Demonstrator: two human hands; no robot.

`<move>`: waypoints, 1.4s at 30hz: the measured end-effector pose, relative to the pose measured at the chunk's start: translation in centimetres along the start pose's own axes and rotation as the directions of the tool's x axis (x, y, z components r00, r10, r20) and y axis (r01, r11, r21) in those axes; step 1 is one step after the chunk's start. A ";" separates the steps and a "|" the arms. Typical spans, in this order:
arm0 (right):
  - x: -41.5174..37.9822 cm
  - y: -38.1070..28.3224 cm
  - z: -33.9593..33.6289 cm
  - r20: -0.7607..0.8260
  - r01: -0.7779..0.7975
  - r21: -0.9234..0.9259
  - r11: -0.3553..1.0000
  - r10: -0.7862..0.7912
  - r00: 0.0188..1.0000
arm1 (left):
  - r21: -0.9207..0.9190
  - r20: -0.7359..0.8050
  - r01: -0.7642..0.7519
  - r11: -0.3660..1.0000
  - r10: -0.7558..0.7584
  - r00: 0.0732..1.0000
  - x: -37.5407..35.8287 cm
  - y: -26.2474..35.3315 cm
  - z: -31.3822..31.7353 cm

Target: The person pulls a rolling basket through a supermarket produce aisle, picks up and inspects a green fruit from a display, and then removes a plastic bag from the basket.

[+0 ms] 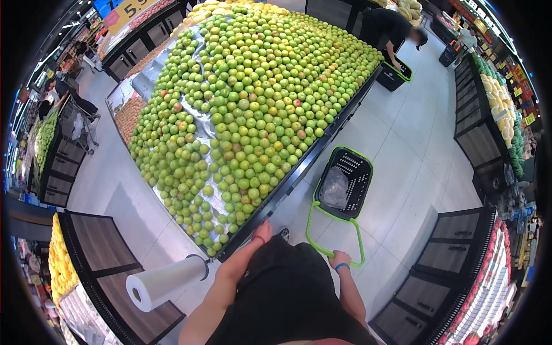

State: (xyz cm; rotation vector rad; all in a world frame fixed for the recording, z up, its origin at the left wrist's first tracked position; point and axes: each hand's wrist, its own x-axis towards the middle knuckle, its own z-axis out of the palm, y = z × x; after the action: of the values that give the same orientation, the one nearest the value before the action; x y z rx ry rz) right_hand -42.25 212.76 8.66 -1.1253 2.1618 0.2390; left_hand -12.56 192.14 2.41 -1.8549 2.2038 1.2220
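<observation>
My right hand (340, 260) is closed round the green handle of a black shopping basket (355, 214) with a bright green rim. Inside the basket lies a clear plastic bag (335, 188); its contents are hard to make out. My left hand (263, 231), with a red band at the wrist, is beside the black front edge (296, 177) of a fruit stand. Its fingers look loosely open, and no object shows in them. Heaped on that stand are small round green fruits (270, 98), some with yellow or reddish patches.
A roll of plastic bags (164, 283) sticks out at the stand's near corner. Farther up the aisle a person (391, 31) bends over another black basket (395, 75). Dark wooden display cabinets (443, 247) line the right side. Pale tiled floor (397, 164) runs between.
</observation>
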 end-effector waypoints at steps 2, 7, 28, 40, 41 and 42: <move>0.1 0.0 -0.4 0.002 -0.010 0.006 1.000 0.010 1.000 | -0.001 -0.060 -0.013 1.000 0.013 0.998 0.0 -0.5 0.4; 0.4 0.2 -0.5 0.003 0.019 0.009 1.000 -0.019 1.000 | -0.044 -0.144 -0.045 0.998 0.038 0.989 -1.1 -1.2 0.2; 4.2 -0.3 -4.2 -0.297 -0.058 -0.070 0.996 0.035 0.954 | -0.119 0.069 0.092 0.989 -0.084 0.994 0.2 -2.7 1.2; 5.2 0.2 -5.6 -0.193 -0.072 -0.064 0.995 0.059 0.979 | -0.169 0.098 0.152 0.974 -0.137 0.986 0.9 -3.5 2.3; 5.5 0.3 -5.5 -0.194 -0.070 -0.065 0.995 0.057 0.979 | -0.170 0.096 0.153 0.974 -0.138 0.986 1.0 -3.7 2.5; 5.7 0.3 -5.6 -0.209 -0.064 -0.056 0.996 0.051 0.977 | -0.181 0.073 0.133 0.974 -0.121 0.990 1.0 -3.7 2.6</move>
State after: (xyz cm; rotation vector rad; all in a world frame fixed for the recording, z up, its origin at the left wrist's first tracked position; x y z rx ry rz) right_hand -47.47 206.74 9.19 -1.1683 2.3883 0.2251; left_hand -10.93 192.77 -1.89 -1.9581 1.9661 1.4828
